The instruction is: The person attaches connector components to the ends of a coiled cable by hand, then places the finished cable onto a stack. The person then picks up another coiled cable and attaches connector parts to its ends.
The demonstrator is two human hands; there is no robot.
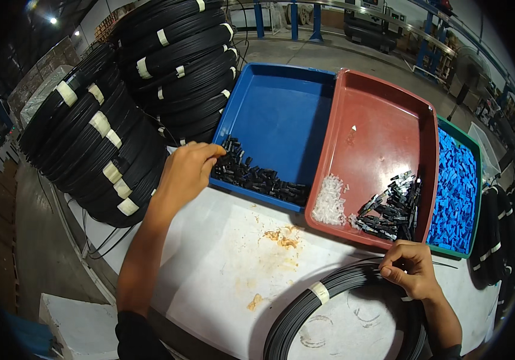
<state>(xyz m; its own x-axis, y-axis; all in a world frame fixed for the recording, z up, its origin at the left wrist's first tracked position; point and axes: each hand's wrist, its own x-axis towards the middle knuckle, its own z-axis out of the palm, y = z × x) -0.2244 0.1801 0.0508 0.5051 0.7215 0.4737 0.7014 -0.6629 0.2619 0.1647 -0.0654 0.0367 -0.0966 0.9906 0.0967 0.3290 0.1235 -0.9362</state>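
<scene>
My left hand is at the near left corner of a blue tray, its fingertips pressed together beside a heap of small black connector pieces. Whatever those fingers hold, if anything, is hidden. On the right, my right hand pinches the thin black cable of a coil between thumb and fingers. A cable end sticks out to the right past the hand. The coil lies on the white table, bound with pale tape.
A red tray holds small clear pieces and black metal-tipped parts. Beside it, a green tray is filled with blue pieces. Tall stacks of taped black cable coils stand at the left; more coils are at the right.
</scene>
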